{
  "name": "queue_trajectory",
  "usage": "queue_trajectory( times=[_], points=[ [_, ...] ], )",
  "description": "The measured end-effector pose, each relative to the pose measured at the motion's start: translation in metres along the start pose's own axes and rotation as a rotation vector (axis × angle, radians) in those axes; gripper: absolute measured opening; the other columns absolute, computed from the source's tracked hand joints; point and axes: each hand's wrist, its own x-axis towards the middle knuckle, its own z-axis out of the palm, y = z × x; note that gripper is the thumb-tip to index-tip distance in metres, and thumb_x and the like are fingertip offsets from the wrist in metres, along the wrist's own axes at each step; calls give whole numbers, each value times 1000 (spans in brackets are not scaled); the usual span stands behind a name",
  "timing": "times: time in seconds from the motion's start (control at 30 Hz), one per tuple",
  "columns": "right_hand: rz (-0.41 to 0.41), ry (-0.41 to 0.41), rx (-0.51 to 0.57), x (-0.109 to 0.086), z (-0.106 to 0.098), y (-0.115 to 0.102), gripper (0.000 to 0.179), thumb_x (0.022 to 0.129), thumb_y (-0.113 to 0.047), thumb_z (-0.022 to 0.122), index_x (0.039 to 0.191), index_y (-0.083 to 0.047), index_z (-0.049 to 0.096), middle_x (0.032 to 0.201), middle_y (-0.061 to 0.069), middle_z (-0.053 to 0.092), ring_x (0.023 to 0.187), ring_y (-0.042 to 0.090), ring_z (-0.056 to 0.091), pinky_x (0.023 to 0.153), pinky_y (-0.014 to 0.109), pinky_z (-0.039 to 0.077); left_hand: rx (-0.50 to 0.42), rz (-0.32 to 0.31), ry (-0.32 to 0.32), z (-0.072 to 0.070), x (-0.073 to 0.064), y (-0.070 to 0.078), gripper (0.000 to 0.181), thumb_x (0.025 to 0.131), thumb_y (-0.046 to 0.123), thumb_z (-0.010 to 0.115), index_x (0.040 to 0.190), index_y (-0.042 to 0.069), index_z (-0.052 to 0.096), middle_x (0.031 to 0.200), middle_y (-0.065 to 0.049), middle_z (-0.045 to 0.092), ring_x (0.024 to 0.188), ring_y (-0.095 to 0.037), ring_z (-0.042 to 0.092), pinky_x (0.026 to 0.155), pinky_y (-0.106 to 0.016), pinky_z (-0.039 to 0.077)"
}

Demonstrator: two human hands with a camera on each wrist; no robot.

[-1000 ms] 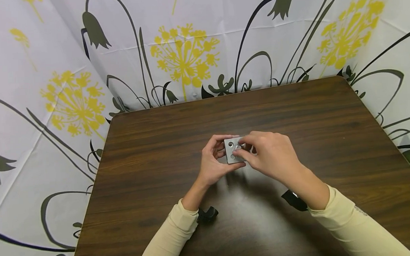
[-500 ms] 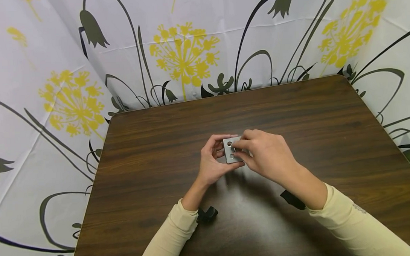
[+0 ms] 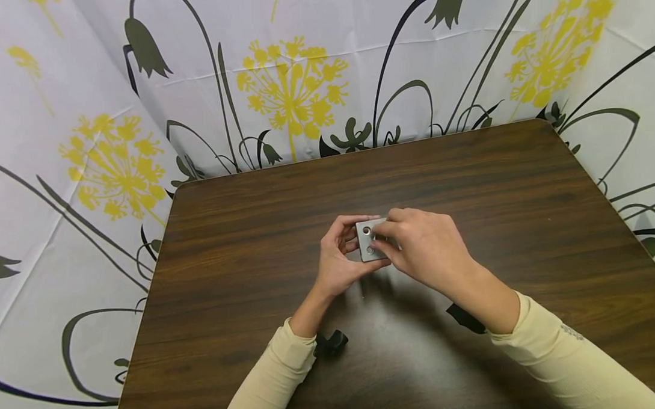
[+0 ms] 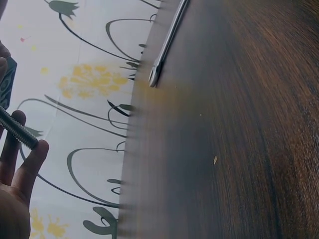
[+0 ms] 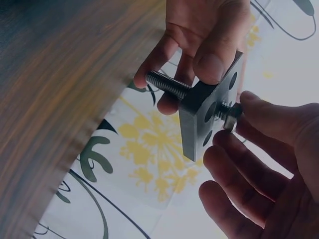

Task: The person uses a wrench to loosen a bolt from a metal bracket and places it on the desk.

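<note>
Right fingers [image 5: 249,162] apparently pinch bolt [image 5: 168,84] set through plate [image 5: 199,125].

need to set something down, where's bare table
Bare table: between curtain and plate; also outward from left sleeve and right sleeve to curtain. Crowded: the middle, left hand holding plate, right hand pinching bolt. A tool lies on the table, unseen in head view.

No legible text, labels, brands or numbers. Small grey mark [image 3: 572,332] on right sleeve [image 3: 568,364], too small to read.
</note>
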Motion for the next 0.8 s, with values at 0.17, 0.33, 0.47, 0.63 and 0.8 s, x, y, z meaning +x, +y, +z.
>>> queue_trajectory(
  times=[0.17, 0.33, 0.47, 0.63, 0.8],
  points=[
    [-6, 16, 3, -2, 0, -1, 22, 82, -27, 81, 100, -15, 77, 84, -2, 64, 64, 14, 57, 44, 31, 44, 11, -14, 4, 0, 1, 11, 71, 59, -21, 84, 121, -11, 52, 121, -25, 63, 102, -25, 65, 80, -43, 57],
    [17, 12, -14, 0, 0, -2, 21, 84, -30, 79, 98, -14, 77, 77, -3, 63, 58, 13, 55, 42, 30, 42, 15, -14, 5, -1, 1, 13, 72, 58, -21, 84, 121, -11, 52, 121, -25, 63, 101, -26, 65, 80, -45, 57],
    [12, -2, -3, 0, 0, -2, 20, 84, -27, 79, 98, -14, 77, 78, -3, 63, 59, 13, 55, 43, 29, 42, 12, -19, -3, -1, 0, 13, 72, 59, -21, 84, 122, -10, 52, 121, -25, 63, 103, -26, 65, 81, -43, 57],
    [13, -4, 0, -2, -1, -2, 22, 81, -26, 82, 99, -15, 77, 80, -3, 64, 63, 14, 57, 44, 30, 43, 23, -33, -10, -1, 0, 13, 72, 59, -20, 84, 122, -10, 52, 121, -24, 63, 102, -25, 65, 79, -40, 57],
    [20, -16, -10, 0, -2, -3, 24, 82, -32, 80, 99, -15, 77, 78, -3, 64, 59, 14, 56, 43, 31, 42, 27, -30, -10, -1, 0, 14, 71, 59, -20, 84, 122, -10, 52, 121, -24, 63, 102, -25, 65, 80, -43, 57]
  ],
)
